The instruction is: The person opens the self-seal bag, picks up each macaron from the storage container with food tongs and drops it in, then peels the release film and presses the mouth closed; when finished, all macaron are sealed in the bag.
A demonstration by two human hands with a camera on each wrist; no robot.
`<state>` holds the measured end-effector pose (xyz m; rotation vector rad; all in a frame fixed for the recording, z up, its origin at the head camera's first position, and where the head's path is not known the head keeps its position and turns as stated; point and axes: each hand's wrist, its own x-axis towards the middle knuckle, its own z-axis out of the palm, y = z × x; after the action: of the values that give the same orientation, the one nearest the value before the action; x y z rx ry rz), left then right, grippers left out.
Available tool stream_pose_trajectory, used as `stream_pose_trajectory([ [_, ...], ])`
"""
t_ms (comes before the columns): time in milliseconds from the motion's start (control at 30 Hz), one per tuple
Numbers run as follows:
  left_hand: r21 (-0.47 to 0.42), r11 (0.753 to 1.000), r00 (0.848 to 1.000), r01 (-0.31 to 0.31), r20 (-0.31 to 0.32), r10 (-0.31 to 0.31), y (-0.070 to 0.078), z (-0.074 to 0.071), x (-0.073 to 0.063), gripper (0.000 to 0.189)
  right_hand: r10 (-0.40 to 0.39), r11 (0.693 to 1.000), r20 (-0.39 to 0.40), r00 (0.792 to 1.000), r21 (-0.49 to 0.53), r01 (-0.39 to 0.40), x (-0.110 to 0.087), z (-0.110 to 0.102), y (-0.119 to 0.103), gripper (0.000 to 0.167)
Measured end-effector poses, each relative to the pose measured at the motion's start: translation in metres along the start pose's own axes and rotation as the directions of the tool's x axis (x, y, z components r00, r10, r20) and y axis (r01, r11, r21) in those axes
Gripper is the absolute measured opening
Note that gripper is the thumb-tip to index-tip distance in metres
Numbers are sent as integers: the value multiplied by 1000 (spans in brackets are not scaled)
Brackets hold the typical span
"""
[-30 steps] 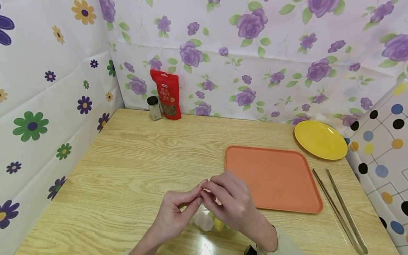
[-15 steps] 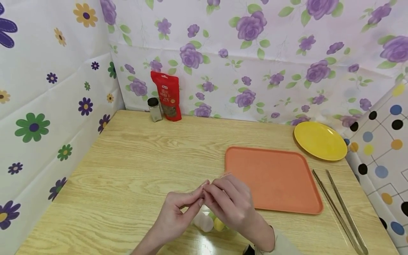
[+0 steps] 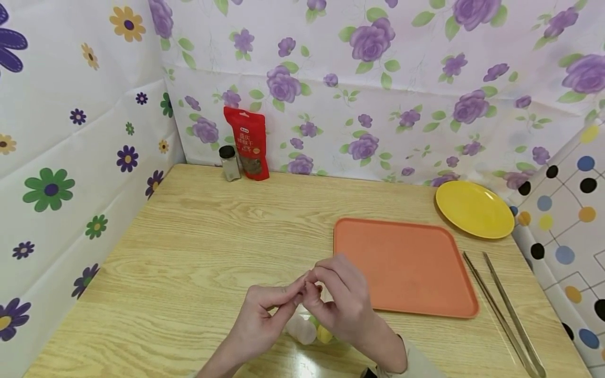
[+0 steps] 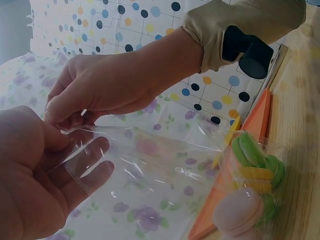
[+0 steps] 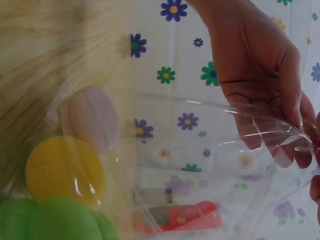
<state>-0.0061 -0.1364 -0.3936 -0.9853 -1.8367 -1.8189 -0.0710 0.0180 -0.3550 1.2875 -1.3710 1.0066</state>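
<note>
At the table's 11 o'clock stand a jar and a red pouch. At 6 o'clock, the left hand and right hand meet, each pinching the top edge of a clear bag. The head view barely shows the bag; the wrist views reveal its film and the pink, yellow and green toys inside. At 3 o'clock lie a tray, then tongs; a plate sits at 2 o'clock.
</note>
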Motion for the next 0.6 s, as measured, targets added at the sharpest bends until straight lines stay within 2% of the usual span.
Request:
stream_pose_trajectory([
  [100, 4, 1000, 1000, 23, -5, -23, 0, 0, 0, 61, 92, 992, 13, 996, 87, -93, -5, 0, -1, 22],
  [200, -7, 999, 998, 53, -16, -53, 0, 1, 0, 57, 198, 967, 54, 979, 152, -204, -11, -2, -1, 13],
  [267, -27, 997, 997, 76, -27, -76, 1, 1, 0, 54, 254, 948, 85, 963, 174, -266, -14, -3, -1, 8],
  [333, -49, 994, 995, 96, -38, -98, 2, 2, 1, 51, 278, 941, 109, 954, 171, -293, -15, -6, -1, 8],
  [433, -72, 989, 989, 130, -54, -134, 3, 3, 2, 48, 235, 959, 121, 964, 132, -250, -15, -8, -1, 15],
  [600, -84, 984, 984, 159, -65, -165, 6, 4, 2, 47, 82, 996, 86, 993, 13, -83, -9, -8, -1, 23],
])
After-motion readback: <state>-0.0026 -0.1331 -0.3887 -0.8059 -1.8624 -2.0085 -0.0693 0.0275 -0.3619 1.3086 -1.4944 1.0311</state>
